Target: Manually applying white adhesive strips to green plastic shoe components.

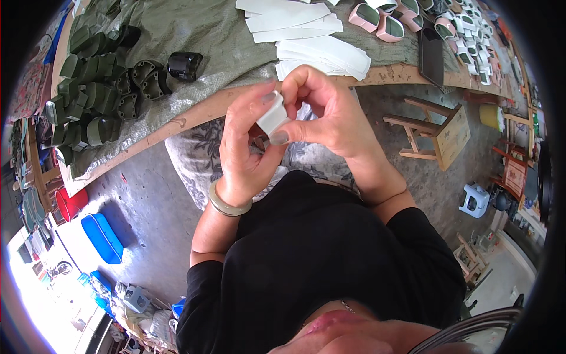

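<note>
In front of my chest, near the table edge, both hands hold one small white block-like piece (272, 118), which looks like a shoe heel. My left hand (244, 133) has its fingers closed round the left side, and a pale bangle circles that wrist. On the other side, my right hand (324, 115) pinches the piece between thumb and curled fingers. Part of it is hidden behind the fingertips. Just beyond the hands, flat white strips (321, 57) lie in overlapping stacks on the table. A patterned cloth (197, 156) covers my lap.
Dark green heel-shaped pieces (94, 97) crowd the table's left, beside a black shiny container (184, 66). Pink-and-white pieces (390, 28) and a dark flat board (431, 58) are at right. A wooden stool (453, 135), blue bin (101, 239) and red bucket (71, 203) stand on the floor.
</note>
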`<action>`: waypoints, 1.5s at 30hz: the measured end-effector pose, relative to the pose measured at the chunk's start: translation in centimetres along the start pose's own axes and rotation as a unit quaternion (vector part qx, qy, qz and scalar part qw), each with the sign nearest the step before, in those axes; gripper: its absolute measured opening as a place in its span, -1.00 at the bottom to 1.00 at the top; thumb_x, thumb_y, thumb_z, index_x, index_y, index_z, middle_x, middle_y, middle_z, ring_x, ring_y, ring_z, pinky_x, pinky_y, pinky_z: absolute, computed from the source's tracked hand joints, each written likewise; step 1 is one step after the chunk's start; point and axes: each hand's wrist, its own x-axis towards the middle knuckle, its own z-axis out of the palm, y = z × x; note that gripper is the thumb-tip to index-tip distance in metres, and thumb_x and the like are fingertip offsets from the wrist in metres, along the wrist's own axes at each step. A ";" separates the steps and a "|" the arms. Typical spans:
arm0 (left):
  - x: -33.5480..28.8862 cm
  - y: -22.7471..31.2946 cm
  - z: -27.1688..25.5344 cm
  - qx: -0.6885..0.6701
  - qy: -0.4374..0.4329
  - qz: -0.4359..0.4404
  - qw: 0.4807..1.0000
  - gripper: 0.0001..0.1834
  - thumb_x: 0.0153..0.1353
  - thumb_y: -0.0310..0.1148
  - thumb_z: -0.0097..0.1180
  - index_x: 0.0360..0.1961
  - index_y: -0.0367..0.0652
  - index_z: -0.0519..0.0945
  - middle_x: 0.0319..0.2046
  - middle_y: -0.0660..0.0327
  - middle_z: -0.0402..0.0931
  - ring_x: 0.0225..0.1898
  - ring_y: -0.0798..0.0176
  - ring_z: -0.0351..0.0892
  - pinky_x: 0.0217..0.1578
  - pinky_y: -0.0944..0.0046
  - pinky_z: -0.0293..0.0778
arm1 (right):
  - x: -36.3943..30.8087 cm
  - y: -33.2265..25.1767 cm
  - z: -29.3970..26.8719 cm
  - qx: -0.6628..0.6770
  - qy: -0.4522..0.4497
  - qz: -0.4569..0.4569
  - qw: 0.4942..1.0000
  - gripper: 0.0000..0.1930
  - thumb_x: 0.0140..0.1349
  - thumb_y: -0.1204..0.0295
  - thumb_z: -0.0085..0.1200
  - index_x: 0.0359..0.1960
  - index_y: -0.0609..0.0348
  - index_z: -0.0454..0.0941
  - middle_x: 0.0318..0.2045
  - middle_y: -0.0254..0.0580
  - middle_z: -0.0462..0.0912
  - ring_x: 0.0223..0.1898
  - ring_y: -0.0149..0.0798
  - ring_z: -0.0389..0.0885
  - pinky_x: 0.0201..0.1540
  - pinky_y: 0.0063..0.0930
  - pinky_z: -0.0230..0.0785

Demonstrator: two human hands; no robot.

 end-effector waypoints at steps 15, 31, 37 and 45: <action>-0.1 0.1 -0.7 -0.189 0.019 -0.118 0.975 -0.66 0.24 -0.40 0.18 -0.01 -0.27 0.46 0.11 -0.04 0.38 -0.15 0.32 0.56 -0.31 0.45 0.58 | 0.3 0.9 -1.2 0.094 0.001 0.021 0.995 -0.80 0.02 0.63 0.31 -0.37 0.21 0.52 -0.35 -0.35 0.61 -0.27 -0.51 0.51 -0.17 -0.62 0.37; 2.9 -1.6 -1.3 -0.056 0.015 -0.145 0.988 -0.71 0.26 -0.56 0.10 0.01 -0.36 0.50 0.03 0.03 0.47 -0.13 0.33 0.60 -0.14 0.38 0.55 | 6.2 -7.0 -18.0 -0.507 0.431 -0.356 0.656 -0.94 0.12 0.59 0.12 -0.40 0.27 0.49 -0.43 -0.13 0.57 -0.39 -0.11 0.57 -0.31 -0.36 0.41; 3.2 -2.4 -1.1 0.054 0.001 -0.114 0.992 -0.79 0.21 -0.57 0.14 -0.10 -0.31 0.58 -0.02 0.10 0.52 -0.21 0.38 0.58 -0.24 0.41 0.54 | 8.7 -6.7 -22.4 -0.670 0.309 -0.306 0.602 -0.91 0.09 0.59 0.15 -0.34 0.27 0.54 -0.39 -0.10 0.57 -0.29 -0.05 0.56 -0.20 -0.30 0.41; 4.2 -2.7 -0.4 0.179 -0.028 -0.049 0.982 -0.82 0.11 -0.55 0.21 -0.22 -0.24 0.64 -0.17 0.15 0.60 -0.30 0.25 0.56 -0.30 0.33 0.46 | 4.4 -1.2 -12.3 -0.567 0.136 -0.300 0.755 -0.81 0.04 0.43 0.27 -0.27 0.07 0.61 -0.29 -0.32 0.63 -0.21 -0.24 0.59 -0.15 -0.42 0.46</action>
